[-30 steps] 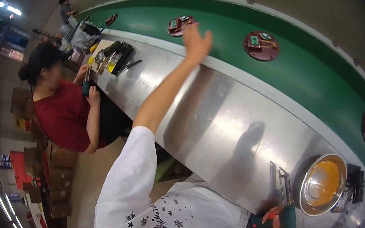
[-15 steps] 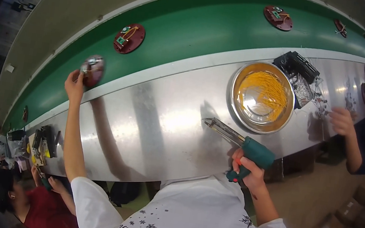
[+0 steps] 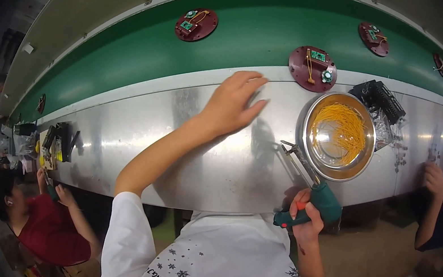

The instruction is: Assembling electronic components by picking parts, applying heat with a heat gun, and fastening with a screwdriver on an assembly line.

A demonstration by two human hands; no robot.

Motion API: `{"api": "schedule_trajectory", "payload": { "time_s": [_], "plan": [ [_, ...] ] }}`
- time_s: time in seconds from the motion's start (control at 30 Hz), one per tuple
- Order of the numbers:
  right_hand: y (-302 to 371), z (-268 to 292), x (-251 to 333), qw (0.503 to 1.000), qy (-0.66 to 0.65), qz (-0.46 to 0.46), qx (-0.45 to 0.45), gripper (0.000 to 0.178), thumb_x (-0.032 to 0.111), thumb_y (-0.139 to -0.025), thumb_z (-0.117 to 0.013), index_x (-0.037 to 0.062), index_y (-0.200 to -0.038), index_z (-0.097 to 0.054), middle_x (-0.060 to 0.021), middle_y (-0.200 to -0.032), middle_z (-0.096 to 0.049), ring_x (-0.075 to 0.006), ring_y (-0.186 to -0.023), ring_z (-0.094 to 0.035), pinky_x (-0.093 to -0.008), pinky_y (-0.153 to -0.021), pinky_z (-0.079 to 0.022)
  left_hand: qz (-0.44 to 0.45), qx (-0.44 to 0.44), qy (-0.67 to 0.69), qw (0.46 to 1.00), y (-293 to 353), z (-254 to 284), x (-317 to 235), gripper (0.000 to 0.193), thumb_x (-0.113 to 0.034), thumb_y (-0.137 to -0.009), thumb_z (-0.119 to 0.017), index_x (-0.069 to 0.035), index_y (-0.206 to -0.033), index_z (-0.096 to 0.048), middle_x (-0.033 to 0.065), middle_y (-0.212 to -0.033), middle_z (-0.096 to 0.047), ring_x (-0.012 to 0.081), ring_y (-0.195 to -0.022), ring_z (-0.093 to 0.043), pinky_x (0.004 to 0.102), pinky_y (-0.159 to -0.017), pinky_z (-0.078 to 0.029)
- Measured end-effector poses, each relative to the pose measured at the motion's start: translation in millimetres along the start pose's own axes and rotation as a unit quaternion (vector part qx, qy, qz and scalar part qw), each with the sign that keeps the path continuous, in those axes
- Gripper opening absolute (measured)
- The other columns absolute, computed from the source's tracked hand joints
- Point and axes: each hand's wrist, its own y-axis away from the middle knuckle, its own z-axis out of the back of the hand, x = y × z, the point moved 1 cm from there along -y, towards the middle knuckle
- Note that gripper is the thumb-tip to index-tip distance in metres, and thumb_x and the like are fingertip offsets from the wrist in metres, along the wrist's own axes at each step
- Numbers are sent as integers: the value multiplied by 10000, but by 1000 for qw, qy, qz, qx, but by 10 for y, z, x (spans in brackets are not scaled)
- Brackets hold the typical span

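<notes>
My left hand point(image 3: 232, 104) reaches over the metal bench with its fingers stretched out and apart, nothing in them. To its right, a round maroon disc point(image 3: 295, 73) lies across the bench's far edge and the green belt. It carries a green circuit board, a small round part and a yellow wire. In my right hand point(image 3: 308, 214), near the bench's front edge, is a dark green soldering gun point(image 3: 326, 202). Its long metal tip points up and left, just beside a steel bowl point(image 3: 307, 129) of thin yellow wires point(image 3: 351, 129).
The green belt point(image 3: 261, 24) carries more maroon discs, one at upper left point(image 3: 196, 24) and another at upper right point(image 3: 373, 39). Behind the bowl lies a black slotted part point(image 3: 384, 102) with clear bags. Co-workers sit at left point(image 3: 56, 228) and right point(image 3: 434, 193).
The disc that was at my left hand on the far left now lies near the bowl, let go. My left hand has swung right. The whole view has shifted, and the gun tip points more steeply.
</notes>
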Motion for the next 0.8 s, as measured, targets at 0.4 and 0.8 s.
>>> {"api": "schedule_trajectory", "payload": {
  "time_s": [0.4,0.8],
  "plan": [
    [234,145,126,994,-72,68,-42,226,191,-830,-606,16,-953,-536,-131,-960,-547,-183,-682,-548,-285,-603,-437,-73,200,-2,977,-1614,-1116,331,567,-339,-819,-687,-81,-1305,-551,150,-1304,-570,320,-1203,-533,406,-997,-444],
    [160,333,335,985,-64,112,-112,256,221,-837,-603,5,-936,-510,-130,-937,-538,-178,-630,-522,-273,-564,-414,-87,162,-84,979,-570,4,-37,439,-266,-813,-715,-17,-1156,-602,173,-1075,-626,368,-997,-581,438,-852,-472]
  ]
}}
